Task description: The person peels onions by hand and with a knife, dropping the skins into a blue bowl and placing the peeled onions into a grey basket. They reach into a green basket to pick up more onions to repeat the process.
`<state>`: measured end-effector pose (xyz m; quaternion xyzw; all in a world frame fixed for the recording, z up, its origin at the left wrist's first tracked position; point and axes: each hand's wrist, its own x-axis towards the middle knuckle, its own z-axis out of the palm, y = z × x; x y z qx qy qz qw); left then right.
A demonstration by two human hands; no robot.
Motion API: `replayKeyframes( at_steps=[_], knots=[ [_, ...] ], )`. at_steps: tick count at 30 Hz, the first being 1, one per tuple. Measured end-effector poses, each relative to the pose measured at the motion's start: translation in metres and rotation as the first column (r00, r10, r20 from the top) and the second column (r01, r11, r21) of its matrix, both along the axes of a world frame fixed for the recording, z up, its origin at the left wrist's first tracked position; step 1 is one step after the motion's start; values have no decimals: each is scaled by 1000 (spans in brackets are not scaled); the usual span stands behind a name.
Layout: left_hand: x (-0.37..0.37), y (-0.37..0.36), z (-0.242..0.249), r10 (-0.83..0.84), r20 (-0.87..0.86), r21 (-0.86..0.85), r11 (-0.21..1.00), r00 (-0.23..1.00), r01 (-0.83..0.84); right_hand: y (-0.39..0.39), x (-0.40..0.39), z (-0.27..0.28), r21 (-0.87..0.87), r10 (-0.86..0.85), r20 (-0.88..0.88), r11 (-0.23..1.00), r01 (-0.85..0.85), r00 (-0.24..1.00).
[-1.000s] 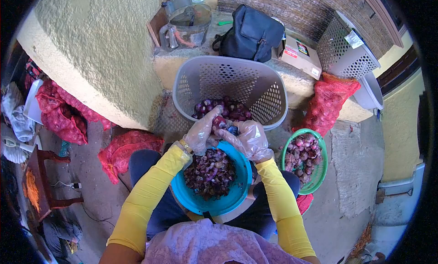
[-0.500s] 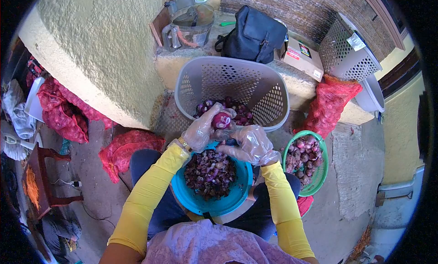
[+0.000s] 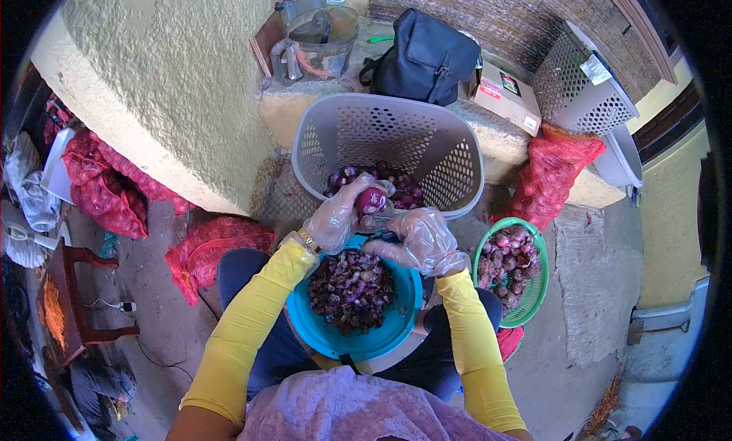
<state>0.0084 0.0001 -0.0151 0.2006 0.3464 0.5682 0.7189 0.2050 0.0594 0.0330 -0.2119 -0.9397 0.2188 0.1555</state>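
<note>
Both my hands wear clear plastic gloves and meet above the front rim of a grey perforated basket (image 3: 313, 128). My left hand (image 3: 335, 220) is closed around a red onion (image 3: 370, 201) with purple skin and pale marks. Beside it, my right hand (image 3: 423, 243) is closed on what looks like a small knife (image 3: 390, 236); only its dark handle shows, and the blade is hidden. Below them, a blue basin (image 3: 408, 300) between my knees holds a heap of onion skins and scraps (image 3: 352, 288). Several shiny purple onions (image 3: 404, 189) lie in the grey basket.
To the right, a green basket (image 3: 543, 277) holds unpeeled onions (image 3: 507, 265), with a red mesh sack (image 3: 553, 174) behind it. More red mesh sacks (image 3: 217, 246) lie left. A black backpack (image 3: 427, 59), cardboard box (image 3: 503, 94) and clear container (image 3: 324, 44) stand on the ledge.
My right hand has shifted slightly, and the dark handle shows a little more clearly. My left hand keeps the onion in nearly the same place.
</note>
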Motion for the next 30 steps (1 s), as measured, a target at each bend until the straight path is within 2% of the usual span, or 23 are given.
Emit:
replayKeyframes(
  at_steps=[4, 6, 8, 9, 11, 14, 17, 20, 23, 27, 30],
  knots=[
    [-1, -2, -1, -18, -58, -16, 1000, 998, 17, 0, 3, 3, 44, 24, 65, 999, -27, 998],
    [0, -1, -5, 3, -45, 31, 1000, 999, -2, 1, 2, 3, 68, 25, 82, 997, -31, 996],
    [-2, -1, -9, 11, 2, 28, 1000, 1000, -11, 1, 0, 6, -17, 53, -21, 998, -54, 998],
    [-3, 0, -11, 20, 50, 26, 999, 999, -21, 0, 0, 3, -17, 54, -20, 998, -54, 998],
    [-4, 2, -15, 20, 55, 35, 999, 998, -22, -1, -2, -3, -25, -23, -90, 999, 20, 996],
    [-5, 3, -16, 5, 62, 56, 998, 998, -8, 0, 0, 4, -45, -31, -123, 999, 25, 992],
    [-4, 3, -12, -21, 78, 52, 999, 997, 17, 7, 5, -1, 18, -64, -48, 998, 65, 997],
    [-4, 3, -13, -41, 107, 30, 999, 993, 38, 8, 7, 7, 38, -36, 4, 999, 35, 999],
    [-4, 4, -15, -29, 88, 37, 999, 996, 26, 2, 4, 13, 11, -10, -96, 1000, 11, 995],
    [-4, 3, -14, -6, 54, 72, 997, 999, 2, 6, 3, -2, 35, -52, -122, 998, 57, 991],
    [-4, 1, -9, -43, 57, 73, 997, 997, 38, 3, 4, 3, -53, -98, -83, 994, 94, 992]
  ],
)
